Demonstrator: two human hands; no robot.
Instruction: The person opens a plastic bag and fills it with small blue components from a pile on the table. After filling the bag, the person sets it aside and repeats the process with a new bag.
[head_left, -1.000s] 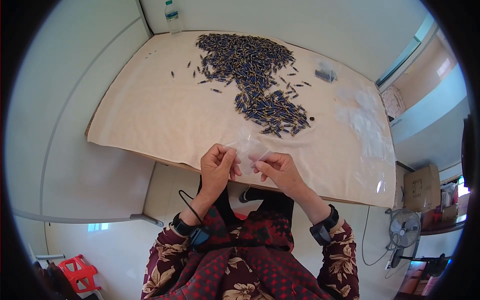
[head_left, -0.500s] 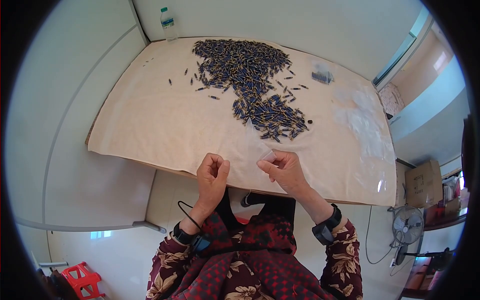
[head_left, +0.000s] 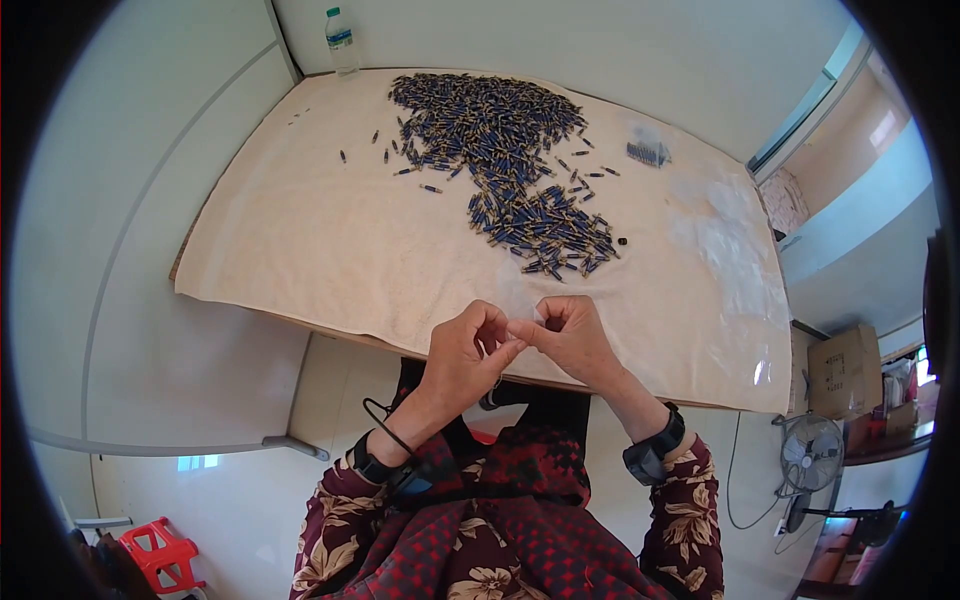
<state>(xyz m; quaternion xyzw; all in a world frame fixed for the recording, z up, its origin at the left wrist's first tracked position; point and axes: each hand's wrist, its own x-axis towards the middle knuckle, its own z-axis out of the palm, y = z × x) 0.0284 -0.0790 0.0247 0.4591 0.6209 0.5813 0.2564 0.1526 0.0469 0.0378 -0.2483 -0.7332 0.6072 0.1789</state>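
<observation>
Both hands meet at the near edge of the cloth-covered table. My right hand (head_left: 578, 342) pinches a small clear plastic bag (head_left: 518, 296) between thumb and fingers. My left hand (head_left: 468, 352) has its thumb and fingertips closed at the same bag, close against my right thumb. Most of the bag is see-through and hard to make out, partly hidden by the fingers. Just beyond the hands lies a large heap of small dark blue cylinders with gold-coloured ends (head_left: 545, 228), spreading to the back of the table.
A packed clear bag of such pieces (head_left: 645, 153) lies at the right rear. More clear plastic bags (head_left: 735, 250) are spread along the right side. A water bottle (head_left: 341, 45) stands at the back left. A small black piece (head_left: 622, 241) lies beside the heap. A fan (head_left: 811, 452) stands on the floor.
My left hand has moved right and its fingertips have come to the plastic bag. My right hand has barely moved and still holds it. The heap looks the same.
</observation>
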